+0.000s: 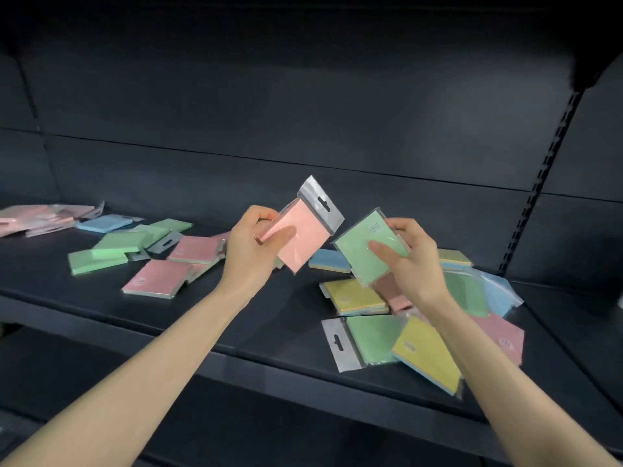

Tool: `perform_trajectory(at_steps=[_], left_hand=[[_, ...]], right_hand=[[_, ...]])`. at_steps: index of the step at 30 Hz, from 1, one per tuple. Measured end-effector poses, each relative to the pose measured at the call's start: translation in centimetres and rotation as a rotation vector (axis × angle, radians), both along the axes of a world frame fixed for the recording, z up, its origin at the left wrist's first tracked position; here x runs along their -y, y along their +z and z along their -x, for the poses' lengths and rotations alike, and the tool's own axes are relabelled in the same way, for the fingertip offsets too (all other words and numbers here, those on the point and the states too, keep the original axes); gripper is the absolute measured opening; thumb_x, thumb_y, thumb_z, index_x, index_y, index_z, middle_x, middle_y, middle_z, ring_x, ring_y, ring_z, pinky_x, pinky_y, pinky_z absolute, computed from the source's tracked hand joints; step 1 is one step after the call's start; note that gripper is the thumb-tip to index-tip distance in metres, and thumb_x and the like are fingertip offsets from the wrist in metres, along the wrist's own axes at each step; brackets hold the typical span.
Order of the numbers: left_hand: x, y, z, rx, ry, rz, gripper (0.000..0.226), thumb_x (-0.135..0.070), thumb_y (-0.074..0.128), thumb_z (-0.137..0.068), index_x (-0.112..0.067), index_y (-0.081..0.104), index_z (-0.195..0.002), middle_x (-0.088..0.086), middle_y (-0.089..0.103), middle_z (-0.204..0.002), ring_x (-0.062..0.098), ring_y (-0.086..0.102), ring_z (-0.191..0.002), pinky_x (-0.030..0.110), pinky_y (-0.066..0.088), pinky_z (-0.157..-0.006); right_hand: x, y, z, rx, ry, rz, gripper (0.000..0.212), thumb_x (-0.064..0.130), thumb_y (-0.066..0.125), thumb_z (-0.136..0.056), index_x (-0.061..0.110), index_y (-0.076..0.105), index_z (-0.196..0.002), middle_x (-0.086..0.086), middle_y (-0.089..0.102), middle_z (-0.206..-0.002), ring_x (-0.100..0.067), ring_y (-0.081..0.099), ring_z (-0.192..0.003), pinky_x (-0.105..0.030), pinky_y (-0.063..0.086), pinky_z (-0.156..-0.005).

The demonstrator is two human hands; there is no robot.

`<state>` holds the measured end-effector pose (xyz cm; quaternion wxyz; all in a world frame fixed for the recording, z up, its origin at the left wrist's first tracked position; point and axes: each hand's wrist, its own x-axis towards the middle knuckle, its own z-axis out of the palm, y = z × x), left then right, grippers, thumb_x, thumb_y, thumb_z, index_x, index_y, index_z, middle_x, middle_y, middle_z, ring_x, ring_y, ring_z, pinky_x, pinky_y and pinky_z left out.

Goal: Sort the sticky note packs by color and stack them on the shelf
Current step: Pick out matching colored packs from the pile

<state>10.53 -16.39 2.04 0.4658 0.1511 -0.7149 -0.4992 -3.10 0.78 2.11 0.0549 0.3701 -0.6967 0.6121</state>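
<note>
Head view shows both my hands up over the dark shelf [269, 335]. My left hand [249, 247] pinches a pink sticky note pack [303, 239] near its lower corner, with the thumb on the front and the fingers behind. My right hand [413, 264] pinches a green sticky note pack [367, 254] with the thumb flat on its face. Both packs are in the air and tilted. Their edges come very close, and I cannot tell if they touch.

I think these packs are light and flat. The pad inside looks stiff, but the clear bag around it looks shiny and slippery. I would hold the pad part, not the floppy grey hang tab [320, 203] on top.

All the other packs lie on the shelf. Far left is a pink pile [37, 217]. Near it are loose green, blue and pink packs. Under my right hand is a messy heap [418, 348] of yellow, green, pink and blue packs lying over each other.
</note>
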Motion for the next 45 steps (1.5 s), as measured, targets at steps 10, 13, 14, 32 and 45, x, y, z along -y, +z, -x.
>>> perform_trajectory(at_steps=[10, 13, 14, 32, 45], left_hand=[[10.1, 1.1, -8.7, -0.021, 0.063, 0.047, 0.017, -0.014, 0.067, -0.086, -0.025, 0.054, -0.086, 0.002, 0.065, -0.094, 0.014, 0.06, -0.079, 0.023, 0.046, -0.063], [14.0, 0.6, -11.8, 0.001, 0.068, 0.034, 0.021, -0.012, 0.067, -0.085, -0.027, 0.053, -0.084, 0.004, 0.066, -0.094, 0.016, 0.062, -0.081, 0.03, 0.047, -0.065], [15.3, 0.4, -12.7, 0.006, 0.076, 0.03, 0.021, -0.012, 0.068, -0.085, -0.027, 0.054, -0.083, 0.004, 0.065, -0.093, 0.017, 0.061, -0.08, 0.029, 0.047, -0.064], [22.4, -1.5, -12.5, 0.082, -0.093, -0.111, 0.016, -0.014, 0.066, -0.086, -0.021, 0.052, -0.084, 0.011, 0.065, -0.096, 0.025, 0.062, -0.085, 0.046, 0.052, -0.075], [22.8, -3.1, -10.4, 0.121, -0.168, -0.207, 0.009, -0.01, 0.062, -0.088, -0.014, 0.058, -0.096, 0.007, 0.069, -0.094, 0.019, 0.063, -0.085, 0.034, 0.046, -0.072]], right_hand=[[10.6, 0.8, -6.6, -0.053, 0.062, -0.03, 0.019, 0.014, 0.062, -0.09, 0.019, 0.056, -0.107, 0.012, 0.063, -0.097, 0.001, 0.059, -0.086, -0.007, 0.043, -0.064], [14.5, 0.2, -9.5, -0.055, 0.055, -0.059, 0.018, 0.014, 0.061, -0.091, 0.02, 0.056, -0.108, 0.011, 0.062, -0.096, 0.001, 0.058, -0.085, -0.005, 0.042, -0.063], [15.7, 0.0, -10.4, -0.059, 0.047, -0.074, 0.019, 0.015, 0.06, -0.091, 0.02, 0.056, -0.108, 0.01, 0.062, -0.098, -0.001, 0.058, -0.086, -0.005, 0.042, -0.063], [20.5, -3.0, -9.6, -0.053, -0.231, -0.491, 0.033, 0.022, 0.062, -0.09, 0.016, 0.057, -0.122, -0.009, 0.052, -0.115, -0.021, 0.053, -0.1, -0.024, 0.035, -0.08], [24.3, -1.3, -10.3, -0.05, 0.036, -0.373, 0.037, 0.028, 0.053, -0.095, 0.021, 0.05, -0.131, 0.004, 0.053, -0.122, -0.009, 0.055, -0.103, -0.011, 0.042, -0.083]])
